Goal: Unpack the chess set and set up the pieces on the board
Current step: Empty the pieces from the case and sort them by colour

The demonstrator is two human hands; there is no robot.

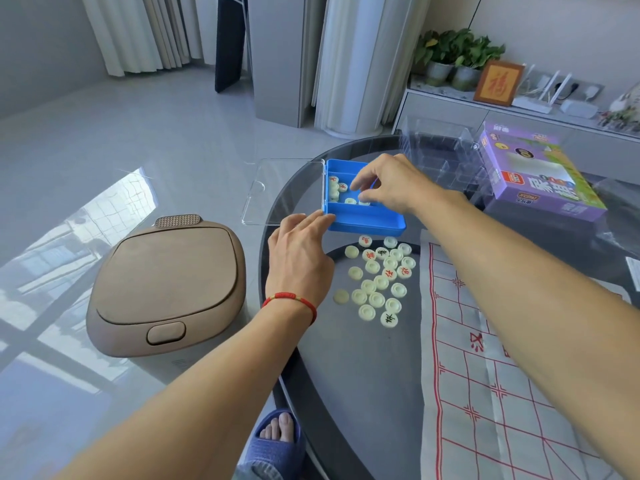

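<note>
Blue plastic case (363, 216) sits on the dark round glass surface (346, 375), near its far-left edge. Long axis runs from far-left to near-right in the view. Its clear hinged lid (284, 190) lies open flat to the left, overhanging the surface edge. Case is divided into compartments; the middle one holds several cream xiangqi discs (337, 188), some with red characters face up. The near compartment looks bare.

Left hand (299, 258): fingers extended, tips resting against the case's near-left corner; grip spread, holding nothing. Red cord bracelet (291, 301) on that wrist.

Right hand (388, 183): reaches into the middle compartment, thumb and fingers curled down over the discs there. Grip looks to be closing on one disc (363, 201), but the contact is partly hidden.

Loose pile of discs (381, 278) lies on the surface just near of the case, most face down, a few showing red or black characters.

Paper board (485, 375) with red grid lines lies to the right of the pile, creased, long axis running away from the viewer.

Purple game box (540, 178) at far right. Tan lidded bin (166, 289) on the floor to the left.
</note>
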